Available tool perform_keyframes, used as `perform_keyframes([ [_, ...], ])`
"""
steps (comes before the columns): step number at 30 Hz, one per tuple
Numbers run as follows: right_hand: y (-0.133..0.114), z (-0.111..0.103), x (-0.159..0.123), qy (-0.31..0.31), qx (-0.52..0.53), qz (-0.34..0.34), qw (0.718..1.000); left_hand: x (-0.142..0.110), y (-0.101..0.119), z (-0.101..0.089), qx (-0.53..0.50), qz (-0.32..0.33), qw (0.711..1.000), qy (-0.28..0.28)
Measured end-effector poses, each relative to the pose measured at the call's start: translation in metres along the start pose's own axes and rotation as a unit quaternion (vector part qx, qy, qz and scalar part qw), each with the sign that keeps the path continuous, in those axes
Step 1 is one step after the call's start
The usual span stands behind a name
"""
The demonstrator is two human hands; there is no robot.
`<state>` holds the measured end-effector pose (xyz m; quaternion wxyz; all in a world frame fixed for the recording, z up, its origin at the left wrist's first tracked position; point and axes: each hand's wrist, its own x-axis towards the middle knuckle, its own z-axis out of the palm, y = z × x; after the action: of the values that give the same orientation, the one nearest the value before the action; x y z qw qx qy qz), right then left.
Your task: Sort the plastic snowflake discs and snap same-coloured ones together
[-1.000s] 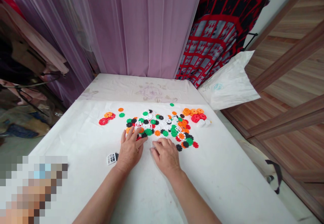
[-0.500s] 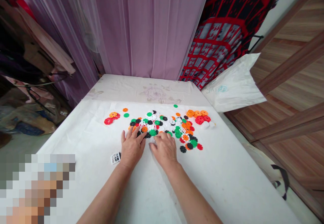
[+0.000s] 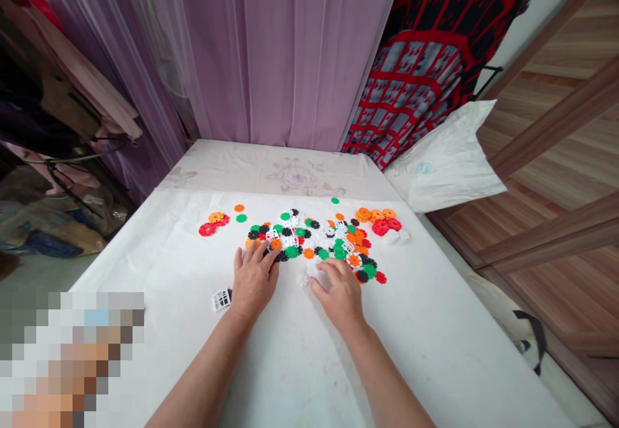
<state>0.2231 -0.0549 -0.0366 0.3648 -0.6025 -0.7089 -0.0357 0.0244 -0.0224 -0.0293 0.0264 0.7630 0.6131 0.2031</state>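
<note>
White cloth (image 3: 290, 357) covers the table below a purple curtain (image 3: 290, 48), and across it spreads a loose pile of red, orange, green, black and white plastic discs (image 3: 309, 238). Left hand (image 3: 254, 280) lies flat and open, empty, touching the pile's near edge. Right hand (image 3: 338, 292), also open and holding nothing, rests just beside a small white disc (image 3: 303, 280), while a white window piece (image 3: 221, 300) sits apart beyond the left hand.
</note>
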Motion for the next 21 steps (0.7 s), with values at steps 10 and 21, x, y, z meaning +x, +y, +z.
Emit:
perform_keyframes([
  [10, -0.014, 0.008, -0.012, -0.025, 0.014, -0.004, 1.000, 0.000, -0.002, 0.001, -0.012, 0.015, 1.000, 0.002],
  [21, -0.017, 0.007, -0.010, -0.038, -0.015, -0.007, 0.999, -0.001, -0.004, 0.003, -0.023, 0.018, 1.000, 0.012],
])
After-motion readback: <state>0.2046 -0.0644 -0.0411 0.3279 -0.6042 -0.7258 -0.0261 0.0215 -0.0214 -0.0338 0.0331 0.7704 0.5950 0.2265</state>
